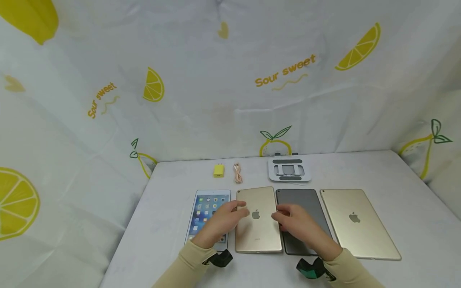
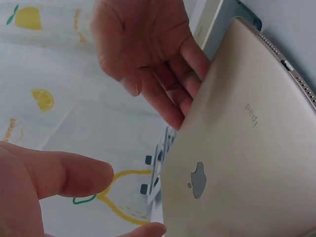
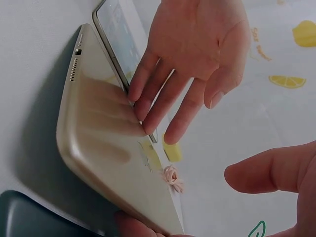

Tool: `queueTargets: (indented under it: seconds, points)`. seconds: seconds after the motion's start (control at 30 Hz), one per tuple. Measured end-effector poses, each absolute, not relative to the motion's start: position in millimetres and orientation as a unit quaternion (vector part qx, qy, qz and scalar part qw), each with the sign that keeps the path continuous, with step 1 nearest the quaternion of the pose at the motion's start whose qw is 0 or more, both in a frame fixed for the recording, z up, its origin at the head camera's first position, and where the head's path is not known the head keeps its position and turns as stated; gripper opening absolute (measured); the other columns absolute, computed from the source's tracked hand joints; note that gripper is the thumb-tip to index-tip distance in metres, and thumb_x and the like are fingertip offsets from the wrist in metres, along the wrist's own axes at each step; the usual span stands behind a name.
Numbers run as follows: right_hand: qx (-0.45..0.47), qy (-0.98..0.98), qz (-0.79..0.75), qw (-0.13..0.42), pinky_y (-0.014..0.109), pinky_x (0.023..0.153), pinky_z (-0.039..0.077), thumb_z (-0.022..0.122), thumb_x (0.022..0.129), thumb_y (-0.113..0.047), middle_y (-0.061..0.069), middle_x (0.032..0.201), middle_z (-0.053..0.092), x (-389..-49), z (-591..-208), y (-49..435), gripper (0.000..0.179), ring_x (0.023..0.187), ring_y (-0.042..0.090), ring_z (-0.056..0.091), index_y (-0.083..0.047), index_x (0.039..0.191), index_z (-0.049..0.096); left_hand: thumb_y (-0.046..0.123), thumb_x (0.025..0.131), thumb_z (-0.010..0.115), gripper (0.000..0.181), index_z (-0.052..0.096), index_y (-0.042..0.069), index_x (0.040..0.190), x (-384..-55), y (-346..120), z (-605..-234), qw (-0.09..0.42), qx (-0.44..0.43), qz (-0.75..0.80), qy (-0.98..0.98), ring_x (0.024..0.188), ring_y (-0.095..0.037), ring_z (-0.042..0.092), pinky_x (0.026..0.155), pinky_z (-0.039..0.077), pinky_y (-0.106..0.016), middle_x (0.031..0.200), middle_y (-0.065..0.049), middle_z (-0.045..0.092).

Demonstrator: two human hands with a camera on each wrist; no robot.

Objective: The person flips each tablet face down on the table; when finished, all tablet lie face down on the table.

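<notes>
A gold iPad (image 1: 254, 236) lies back side up, second from the left in a row of tablets. At its left edge is my left hand (image 1: 227, 220), with the fingertips by the edge and the thumb raised over the back. On the opposite side my right hand (image 1: 300, 225) has its fingers at the right edge, the thumb held apart. Right fingertips (image 3: 133, 224) touch the underside of that edge in the right wrist view. Left of the iPad is a white tablet (image 1: 201, 212) with its screen lit; a dark grey tablet (image 1: 300, 200) lies partly beneath my right hand.
Farther right sits a larger gold iPad (image 1: 363, 228), also back side up. Behind the row are a yellow charger plug (image 1: 218, 171), a coiled pink cable (image 1: 237, 173) and a folded white stand (image 1: 289, 168). A lemon-print cloth (image 1: 201, 80) hangs behind the table.
</notes>
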State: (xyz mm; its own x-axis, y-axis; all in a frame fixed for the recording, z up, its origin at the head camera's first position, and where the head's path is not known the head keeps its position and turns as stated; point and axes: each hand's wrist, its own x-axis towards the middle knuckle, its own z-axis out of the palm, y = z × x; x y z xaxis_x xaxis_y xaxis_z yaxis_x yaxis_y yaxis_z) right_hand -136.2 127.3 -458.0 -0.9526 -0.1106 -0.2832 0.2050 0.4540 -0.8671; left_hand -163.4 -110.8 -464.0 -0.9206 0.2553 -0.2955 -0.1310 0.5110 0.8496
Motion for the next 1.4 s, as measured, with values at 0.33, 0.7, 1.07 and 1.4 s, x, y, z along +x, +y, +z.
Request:
queueTargets:
  seconds: [0.33,0.7,1.07,1.4]
  points:
    - [0.031,0.833,-0.530,0.157,0.047,0.095,0.066,0.061,0.106,-0.024,0.037,0.148,0.059,-136,-459,129,0.059,0.114,0.037,0.077,0.017,0.148,0.051,0.042,0.104,0.064,0.052,0.065,0.013,0.147,-164,-112,-464,0.196,0.038,0.488,0.850,0.136,-0.036,0.062,0.109,0.051,-0.068,0.154,-0.015,0.062]
    - [0.021,0.835,-0.526,0.161,0.047,0.097,0.065,0.064,0.106,-0.029,0.035,0.151,0.058,-133,-458,128,0.062,0.118,0.037,0.075,0.010,0.152,0.051,0.041,0.104,0.064,0.052,0.065,0.012,0.147,-163,-113,-463,0.196,0.039,0.492,0.847,0.137,-0.037,0.060,0.111,0.049,-0.070,0.156,-0.016,0.060]
    - [-0.031,0.861,-0.480,0.165,0.056,0.102,0.059,0.070,0.103,-0.037,0.018,0.141,0.070,-125,-442,120,0.057,0.130,0.037,0.065,0.001,0.145,0.063,0.042,0.103,0.065,0.053,0.065,0.012,0.148,-165,-113,-462,0.192,0.035,0.488,0.851,0.138,-0.035,0.060,0.112,0.049,-0.068,0.156,-0.014,0.061]
    - [-0.038,0.857,-0.496,0.137,0.051,0.098,0.062,0.074,0.101,-0.036,0.016,0.147,0.067,-124,-438,100,0.053,0.132,0.036,0.066,-0.007,0.145,0.066,0.035,0.105,0.066,0.044,0.068,0.015,0.144,-142,-141,-462,0.097,0.036,0.503,0.858,0.129,-0.032,0.068,0.100,0.060,-0.053,0.148,-0.012,0.065]
